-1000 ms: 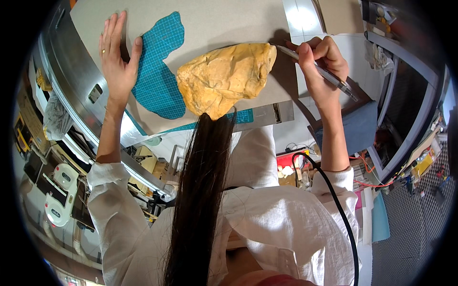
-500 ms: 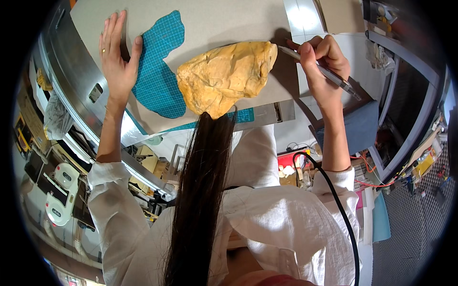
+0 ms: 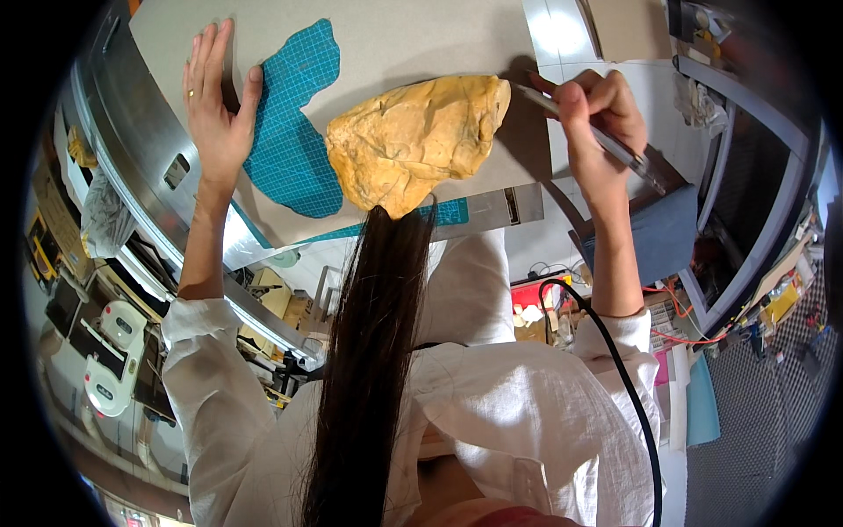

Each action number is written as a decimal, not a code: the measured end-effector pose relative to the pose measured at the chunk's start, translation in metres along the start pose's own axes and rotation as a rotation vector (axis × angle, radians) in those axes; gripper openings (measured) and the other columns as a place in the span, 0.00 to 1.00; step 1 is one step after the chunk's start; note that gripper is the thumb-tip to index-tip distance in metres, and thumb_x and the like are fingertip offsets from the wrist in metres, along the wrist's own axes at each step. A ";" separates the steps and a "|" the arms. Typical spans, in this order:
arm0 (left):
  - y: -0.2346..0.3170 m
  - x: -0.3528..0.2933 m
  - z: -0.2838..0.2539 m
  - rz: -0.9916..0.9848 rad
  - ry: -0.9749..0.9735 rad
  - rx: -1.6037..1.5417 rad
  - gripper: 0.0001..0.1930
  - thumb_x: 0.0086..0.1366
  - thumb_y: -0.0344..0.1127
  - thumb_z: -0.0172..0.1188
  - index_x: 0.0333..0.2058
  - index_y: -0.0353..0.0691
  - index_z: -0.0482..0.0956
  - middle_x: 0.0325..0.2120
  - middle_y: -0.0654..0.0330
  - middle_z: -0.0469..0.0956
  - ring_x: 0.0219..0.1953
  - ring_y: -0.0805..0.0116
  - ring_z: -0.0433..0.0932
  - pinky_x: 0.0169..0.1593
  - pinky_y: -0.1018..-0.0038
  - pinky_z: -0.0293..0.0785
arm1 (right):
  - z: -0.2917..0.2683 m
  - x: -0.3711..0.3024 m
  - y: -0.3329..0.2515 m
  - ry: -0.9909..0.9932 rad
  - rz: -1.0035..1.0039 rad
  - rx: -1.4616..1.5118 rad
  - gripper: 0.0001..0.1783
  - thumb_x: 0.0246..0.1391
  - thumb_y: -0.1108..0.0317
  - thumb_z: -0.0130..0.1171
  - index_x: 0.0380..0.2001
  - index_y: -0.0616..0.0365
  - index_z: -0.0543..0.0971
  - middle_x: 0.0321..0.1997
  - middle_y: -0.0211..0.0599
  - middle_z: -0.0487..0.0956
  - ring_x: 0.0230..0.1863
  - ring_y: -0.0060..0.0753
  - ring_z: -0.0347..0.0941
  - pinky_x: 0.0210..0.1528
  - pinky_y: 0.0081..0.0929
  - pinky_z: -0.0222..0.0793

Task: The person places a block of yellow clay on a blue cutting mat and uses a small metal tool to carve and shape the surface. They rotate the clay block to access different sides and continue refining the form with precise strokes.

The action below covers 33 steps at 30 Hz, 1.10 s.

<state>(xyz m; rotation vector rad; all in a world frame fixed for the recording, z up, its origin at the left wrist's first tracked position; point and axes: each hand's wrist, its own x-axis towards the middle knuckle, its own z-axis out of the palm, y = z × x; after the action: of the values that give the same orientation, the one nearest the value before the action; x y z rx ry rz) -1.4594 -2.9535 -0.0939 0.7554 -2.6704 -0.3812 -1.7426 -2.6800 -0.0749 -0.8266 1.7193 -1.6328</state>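
Observation:
A rough yellow-brown stone (image 3: 421,136) lies in the middle of a large grey-beige board (image 3: 421,39). To its left is a teal gridded sheet, like cutting mat, with a wavy outline (image 3: 290,132). My left hand (image 3: 218,119) rests flat at the board's left side, fingers stretched out, thumb along the teal sheet's edge. In my right hand (image 3: 601,123) a slim silvery pen (image 3: 625,153) is gripped between thumb and fingers. Its tip points left at the stone's right end; whether they touch I cannot tell.
A metal ruler-like strip (image 3: 527,204) and another teal mat piece (image 3: 452,212) show under the board's near edge. Long dark hair (image 3: 373,334) hangs below the stone. A black cable (image 3: 628,373) loops by my right sleeve. A white-and-grey device (image 3: 114,358) stands at far left.
My right hand with the pen has shifted very slightly right and down, and the pen's tip looks blurred. The left hand and the stone have stayed in place.

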 end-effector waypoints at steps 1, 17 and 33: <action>0.000 0.000 -0.001 -0.002 -0.001 0.004 0.29 0.67 0.52 0.55 0.64 0.53 0.66 0.64 0.57 0.65 0.69 0.55 0.56 0.71 0.54 0.46 | 0.000 -0.004 -0.007 0.046 0.023 0.048 0.11 0.57 0.77 0.59 0.25 0.62 0.68 0.26 0.34 0.75 0.30 0.21 0.75 0.40 0.27 0.79; 0.008 0.002 -0.004 -0.037 -0.012 -0.004 0.29 0.67 0.51 0.56 0.64 0.52 0.66 0.64 0.56 0.65 0.69 0.55 0.56 0.71 0.56 0.45 | 0.030 -0.049 -0.015 0.335 0.117 0.016 0.11 0.58 0.77 0.59 0.24 0.63 0.69 0.31 0.43 0.81 0.31 0.25 0.76 0.37 0.19 0.70; 0.004 0.001 -0.003 -0.013 -0.002 -0.004 0.29 0.67 0.52 0.56 0.64 0.53 0.65 0.64 0.57 0.65 0.69 0.55 0.56 0.71 0.54 0.45 | 0.027 -0.043 -0.005 0.299 0.119 -0.252 0.13 0.53 0.73 0.66 0.23 0.60 0.71 0.28 0.38 0.83 0.29 0.20 0.76 0.39 0.20 0.71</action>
<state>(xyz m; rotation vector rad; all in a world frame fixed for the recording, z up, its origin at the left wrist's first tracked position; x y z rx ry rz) -1.4604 -2.9512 -0.0902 0.7717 -2.6674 -0.3905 -1.6943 -2.6626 -0.0701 -0.5996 2.1732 -1.5405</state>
